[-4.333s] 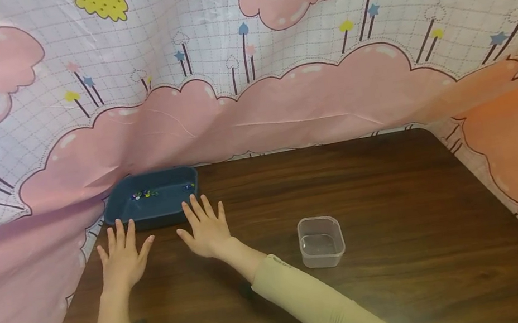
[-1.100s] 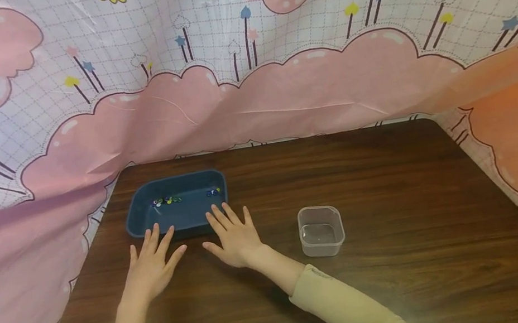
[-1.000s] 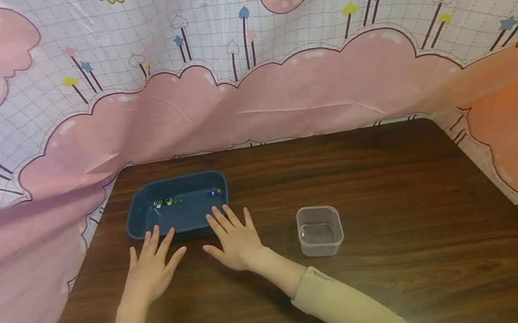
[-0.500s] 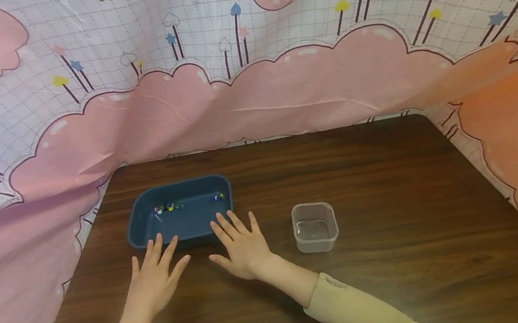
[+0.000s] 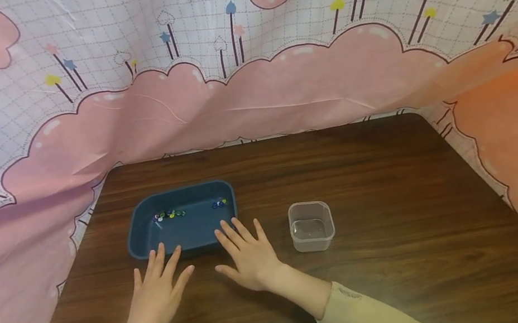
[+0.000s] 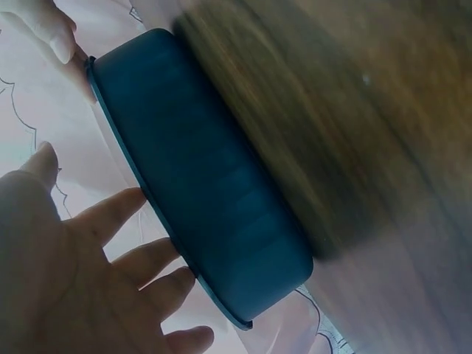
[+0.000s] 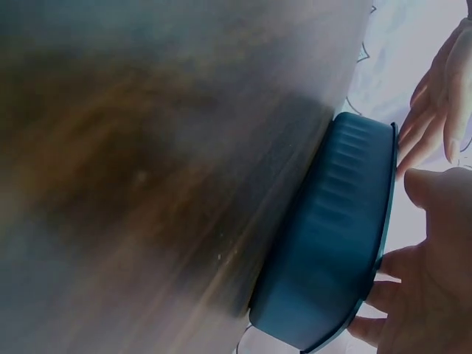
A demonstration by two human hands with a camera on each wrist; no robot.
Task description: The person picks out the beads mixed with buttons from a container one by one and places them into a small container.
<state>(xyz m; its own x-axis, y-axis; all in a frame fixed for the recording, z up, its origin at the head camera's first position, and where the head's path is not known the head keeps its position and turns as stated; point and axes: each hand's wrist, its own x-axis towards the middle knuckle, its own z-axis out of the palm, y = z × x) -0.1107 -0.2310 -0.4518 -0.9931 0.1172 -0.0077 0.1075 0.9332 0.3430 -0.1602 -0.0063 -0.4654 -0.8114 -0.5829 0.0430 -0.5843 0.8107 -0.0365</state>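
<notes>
A dark blue rectangular tray [image 5: 184,233] stands on the left part of the table, with small colourful round pieces [image 5: 171,215] in two groups inside. My left hand [image 5: 155,295] has its fingers spread and nearly straight, fingertips at the tray's near rim. Further right along that same rim, the fingertips of my right hand [image 5: 253,261] touch it, also with fingers spread. Both wrist views show the tray's outer wall [image 6: 206,184] side-on; fingertips of the left hand [image 6: 81,273] and the right hand [image 7: 431,258] meet its top edge. Neither hand grips anything.
A clear square plastic container [image 5: 314,244] stands to the right of the tray, beyond my right forearm. The dark wood table [image 5: 396,190] has a patterned cloth [image 5: 278,88] hanging behind it and along its sides.
The tray has come from the table's far left corner toward me, with both hands moving back along with its near rim. The view has shifted slightly; the clear container stays in place.
</notes>
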